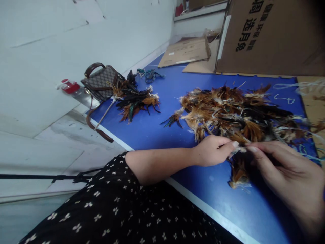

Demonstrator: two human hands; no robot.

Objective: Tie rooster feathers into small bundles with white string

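Over the near side of the blue table, my left hand (214, 150) pinches the pale, fluffy end of a small feather bunch (238, 150) between thumb and forefinger. My right hand (286, 166) closes thumb and finger on the other side of the same pale end, so the fingertips of both hands nearly meet. Right below them lies a brown and dark feather tuft (238, 174); whether it joins the held piece I cannot tell. Just beyond my hands spreads a large pile of brown, orange and black feathers (223, 108).
Another group of feathers (137, 101) lies at the left by a patterned handbag (101, 81) and a red-capped bottle (76, 91). Teal feathers or strands (150, 75) are behind it. Flat cardboard (188, 51) and a large cardboard box (271, 40) stand at the back. White strings (299, 88) trail at right.
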